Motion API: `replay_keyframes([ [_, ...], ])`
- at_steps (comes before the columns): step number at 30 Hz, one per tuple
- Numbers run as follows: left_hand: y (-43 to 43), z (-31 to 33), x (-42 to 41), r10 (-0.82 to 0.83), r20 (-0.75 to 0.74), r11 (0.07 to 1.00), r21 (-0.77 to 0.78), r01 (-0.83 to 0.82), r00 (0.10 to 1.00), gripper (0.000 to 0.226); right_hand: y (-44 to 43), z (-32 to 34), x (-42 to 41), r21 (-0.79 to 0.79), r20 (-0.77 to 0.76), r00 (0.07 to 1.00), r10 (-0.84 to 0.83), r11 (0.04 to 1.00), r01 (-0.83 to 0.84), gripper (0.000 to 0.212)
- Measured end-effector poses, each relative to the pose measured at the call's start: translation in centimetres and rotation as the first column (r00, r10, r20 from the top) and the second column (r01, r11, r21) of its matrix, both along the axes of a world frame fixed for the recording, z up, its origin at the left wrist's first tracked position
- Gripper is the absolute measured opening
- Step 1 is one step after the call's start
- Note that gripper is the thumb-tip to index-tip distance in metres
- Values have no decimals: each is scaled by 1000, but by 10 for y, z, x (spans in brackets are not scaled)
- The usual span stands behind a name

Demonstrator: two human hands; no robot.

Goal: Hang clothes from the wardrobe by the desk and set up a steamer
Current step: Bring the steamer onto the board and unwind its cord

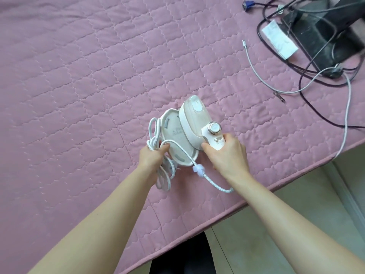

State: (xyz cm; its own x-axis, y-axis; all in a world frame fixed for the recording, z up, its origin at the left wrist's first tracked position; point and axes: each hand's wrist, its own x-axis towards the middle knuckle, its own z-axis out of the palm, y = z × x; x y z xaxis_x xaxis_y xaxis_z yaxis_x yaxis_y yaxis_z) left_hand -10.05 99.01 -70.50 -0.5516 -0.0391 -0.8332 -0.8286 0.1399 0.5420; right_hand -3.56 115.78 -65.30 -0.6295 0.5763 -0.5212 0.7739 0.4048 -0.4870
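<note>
1. The steamer [194,119], white with a pale pink body, is over the pink quilt [79,76] near its edge. It is tilted, with its dial end towards the person.
2. The right hand [227,155] grips the handle [216,140] at the steamer's near right end, fingers and thumb curled round it.
3. A pale oval base [177,139] lies against the steamer's left side, its underside facing up. Whether it touches the quilt cannot be told.
4. The left hand [152,157], just left of the steamer, has its fingers clamped on a bundle of white cord [158,131]. Loops stick out above and below the fist.
5. One run of cord crosses the base and passes through a white strap [199,170] just below the steamer, then curves under the right wrist.
6. Well apart from the steamer, up and to the right, a black stand [324,36] rests on the quilt among dark cables [304,99].
7. A white block [279,41] lies beside that stand, and a blue plug [247,4] lies farther up.
8. Pale floor [296,214] shows below and right of the steamer, past the quilt's edge.
</note>
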Motion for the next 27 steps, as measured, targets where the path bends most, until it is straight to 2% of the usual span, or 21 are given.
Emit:
replay_keyframes([
  [4,-31,34,17,35,-21,995,-89,-37,999,10,-15,31,3,-24,-52,998,-34,999,33,28],
  [11,-85,107,49,183,-65,976,-105,-190,981,7,-54,115,12,-73,-155,988,-23,997,11,20],
  [18,-120,188,77,360,-100,925,-93,-369,928,14,-91,192,17,-76,-192,973,126,987,-143,27],
  [27,-145,269,127,603,-192,773,-95,-627,774,10,-123,271,29,-92,-262,899,350,919,-384,28],
])
